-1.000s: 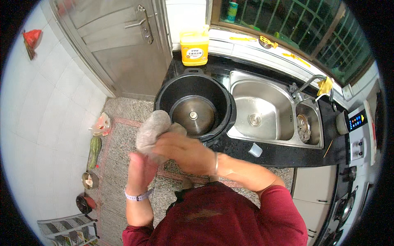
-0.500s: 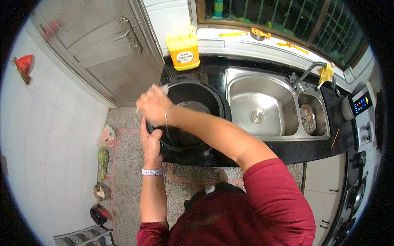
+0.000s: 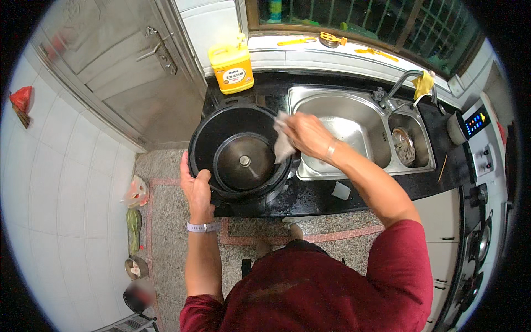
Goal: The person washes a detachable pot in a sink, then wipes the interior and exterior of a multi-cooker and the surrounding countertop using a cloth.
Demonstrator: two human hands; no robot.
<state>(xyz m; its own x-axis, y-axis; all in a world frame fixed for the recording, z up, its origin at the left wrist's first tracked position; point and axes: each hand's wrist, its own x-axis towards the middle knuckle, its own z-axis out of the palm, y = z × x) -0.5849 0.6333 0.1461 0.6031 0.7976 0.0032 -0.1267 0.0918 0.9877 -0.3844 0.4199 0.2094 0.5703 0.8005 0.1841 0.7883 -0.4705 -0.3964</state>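
Observation:
A large, deep black round pot (image 3: pixel 204 135), with a small metal stud in the middle of its dark base, stands on the counter in front of me. My left hand (image 3: pixel 196 191) grips its near left side, thumb over the rim and fingers round the outside. Bunched in my right hand (image 3: pixel 308 134) is a pale cloth (image 3: pixel 284 146), which hangs down against the right rim of the pot. Whether the cloth also touches the outer wall is hidden behind the hand.
To the right is a steel double sink (image 3: pixel 337 124) with a faucet (image 3: pixel 394 91) and yellow cloth (image 3: pixel 423 84). A yellow jug (image 3: pixel 231 69) stands behind the pot. A white translucent piece (image 3: pixel 341 191) lies on the wet black counter (image 3: pixel 310 202). Orange utensils (image 3: pixel 376 53) line the sill.
My right hand has swung with the cloth from the pot's left rim across to its right rim. My left hand still holds the near left side. The pot's inside now shows.

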